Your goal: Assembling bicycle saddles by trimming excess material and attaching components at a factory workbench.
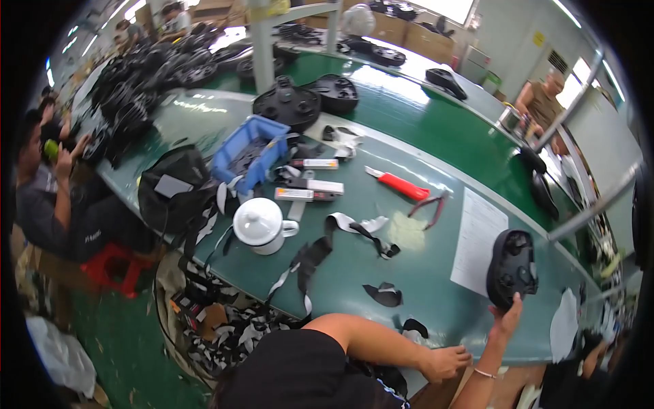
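In my right hand (505, 317), a black moulded plastic shell (512, 269) stands upright over the table's right side. My fingers grip its lower end, and round bosses show inside it. My left hand (446, 361) is lower, at the table's near edge, with fingers curled; what they hold, if anything, is hidden. Just beyond that hand lie a dark scrap (415, 328) and some clear plastic. A printed paper sheet (475, 238) lies flat behind the shell. Left of the sheet are red-handled pliers (436, 210) and a red utility knife (402, 185) with its blade out.
A lidded white mug (261, 225), small boxes (310, 189), a blue bin (251, 153) and a black bag (176, 187) stand at left. Black strips (313, 255) trail toward a scrap-filled sack (231, 341). More shells (289, 102) lie beyond. Co-workers sit left (48, 198) and far right (543, 102).
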Action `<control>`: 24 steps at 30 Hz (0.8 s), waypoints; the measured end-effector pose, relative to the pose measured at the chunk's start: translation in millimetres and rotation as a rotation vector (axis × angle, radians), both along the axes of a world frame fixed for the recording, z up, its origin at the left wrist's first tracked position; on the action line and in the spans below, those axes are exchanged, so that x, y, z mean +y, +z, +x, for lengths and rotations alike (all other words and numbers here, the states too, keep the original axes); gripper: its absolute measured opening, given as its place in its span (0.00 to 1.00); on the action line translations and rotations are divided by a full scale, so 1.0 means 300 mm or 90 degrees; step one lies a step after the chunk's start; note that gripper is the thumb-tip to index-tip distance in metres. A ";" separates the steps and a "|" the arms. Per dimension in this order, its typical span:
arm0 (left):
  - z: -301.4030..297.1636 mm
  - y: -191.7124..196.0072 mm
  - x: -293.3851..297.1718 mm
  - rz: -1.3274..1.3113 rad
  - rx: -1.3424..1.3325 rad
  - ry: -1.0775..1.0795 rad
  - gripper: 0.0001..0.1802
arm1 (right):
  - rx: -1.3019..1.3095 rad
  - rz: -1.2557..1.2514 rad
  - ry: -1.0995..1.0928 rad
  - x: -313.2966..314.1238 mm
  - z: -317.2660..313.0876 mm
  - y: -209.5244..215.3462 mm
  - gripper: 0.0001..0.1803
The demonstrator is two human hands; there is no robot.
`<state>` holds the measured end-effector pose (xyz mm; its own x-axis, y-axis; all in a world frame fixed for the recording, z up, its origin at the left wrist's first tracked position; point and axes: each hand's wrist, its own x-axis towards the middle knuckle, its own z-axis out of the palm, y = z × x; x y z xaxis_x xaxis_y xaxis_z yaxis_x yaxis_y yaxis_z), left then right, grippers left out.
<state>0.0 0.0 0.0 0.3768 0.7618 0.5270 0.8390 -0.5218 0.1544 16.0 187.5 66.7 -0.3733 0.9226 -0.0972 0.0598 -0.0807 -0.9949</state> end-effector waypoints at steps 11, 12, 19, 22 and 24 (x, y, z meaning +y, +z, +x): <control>-0.072 -0.046 -0.085 0.102 -0.949 -0.050 0.16 | 0.269 0.172 0.702 -0.831 -0.459 0.445 0.30; -0.015 -0.026 -0.044 0.075 -0.954 -0.140 0.16 | 0.386 0.042 0.911 -0.858 -0.458 0.505 0.33; -0.105 -0.041 0.008 -0.140 -0.732 -0.132 0.05 | 0.871 -0.172 0.931 -1.005 -0.484 0.586 0.39; -0.130 0.004 -0.028 -0.089 -0.893 -0.165 0.05 | 1.000 -0.155 0.960 -1.082 -0.521 0.612 0.37; -0.138 0.038 -0.039 -0.013 -0.813 -0.100 0.04 | 0.773 -0.231 1.112 -0.935 -0.506 0.627 0.37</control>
